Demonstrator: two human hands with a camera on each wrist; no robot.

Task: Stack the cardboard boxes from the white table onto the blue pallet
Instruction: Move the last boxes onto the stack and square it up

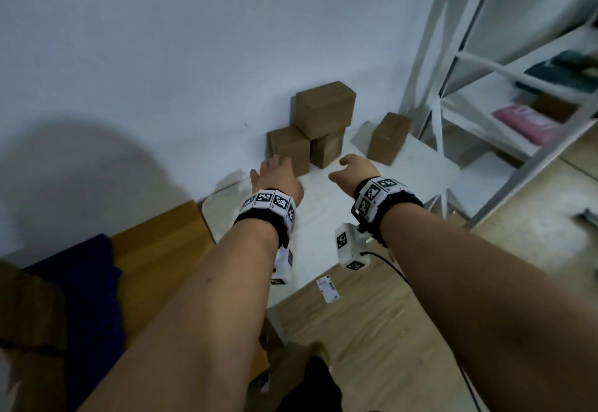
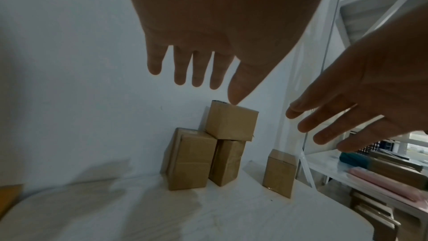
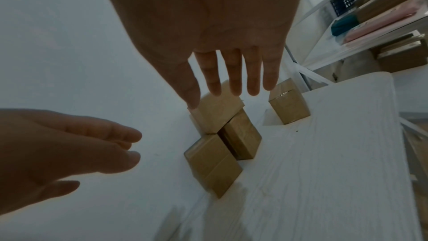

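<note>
Both hands reach, fingers spread and empty, toward four plain brown cardboard boxes on the white table by the wall: top box rests on two upright ones, a fourth box stands apart. Left hand hovers nearest; right hand is beside it.

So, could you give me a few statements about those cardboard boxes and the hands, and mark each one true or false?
1. Four cardboard boxes stand on the white table. True.
2. The top box rests on two boxes below it. True.
3. The left hand grips a box. False: its fingers are spread and hold nothing.
4. The lone box stands apart, to the right of the pile. True.
5. The right hand carries the lone box. False: it is open and holds nothing.
6. The boxes stand in the middle of the table. False: they stand at its far edge, by the wall.
</note>
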